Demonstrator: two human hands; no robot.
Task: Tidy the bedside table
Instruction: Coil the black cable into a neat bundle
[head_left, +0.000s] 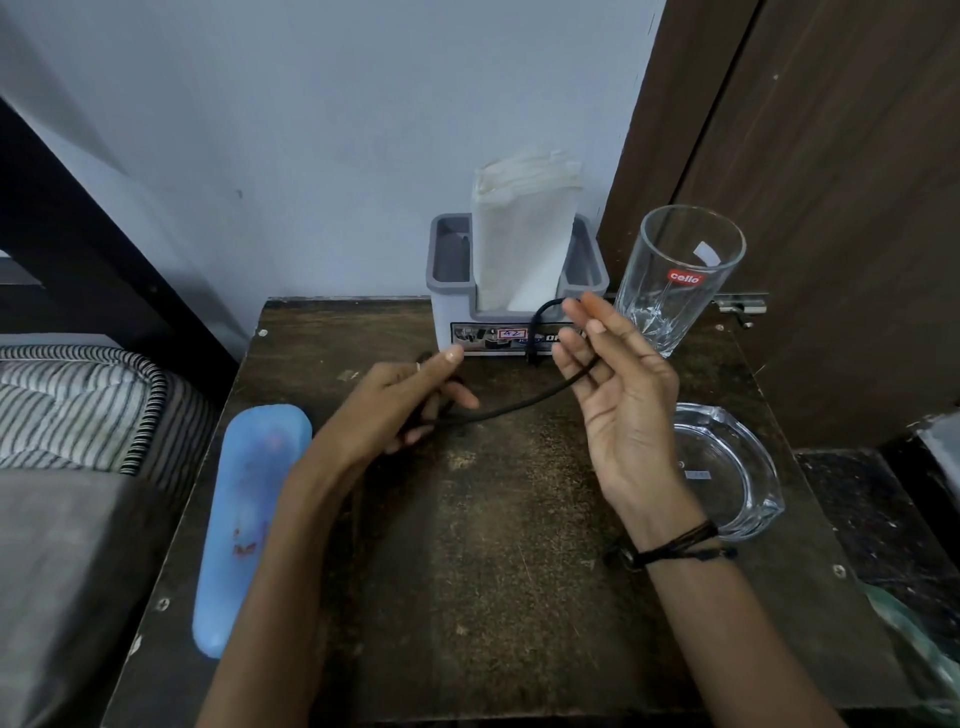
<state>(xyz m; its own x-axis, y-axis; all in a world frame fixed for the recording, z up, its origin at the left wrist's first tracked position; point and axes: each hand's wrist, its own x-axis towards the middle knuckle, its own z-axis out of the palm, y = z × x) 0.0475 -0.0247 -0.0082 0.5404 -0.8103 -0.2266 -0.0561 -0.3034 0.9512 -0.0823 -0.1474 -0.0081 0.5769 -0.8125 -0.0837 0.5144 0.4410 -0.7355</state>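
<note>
Over the dark wooden bedside table (467, 545) both hands hold a thin black cable (519, 406). My left hand (410, 405) grips one end of it with the fingers curled, index finger stretched out. My right hand (618, 395) is raised palm-up; the cable runs between its fingers and loops over them near the grey organiser (447, 270). The organiser stands at the table's back edge with folded white paper (519, 234) upright in it.
A tall clear glass (675, 280) stands at the back right. A glass ashtray (727, 467) lies at the right edge. A long blue case (249, 514) lies along the left edge. A striped mattress (67, 405) is to the left, a brown door (831, 182) behind.
</note>
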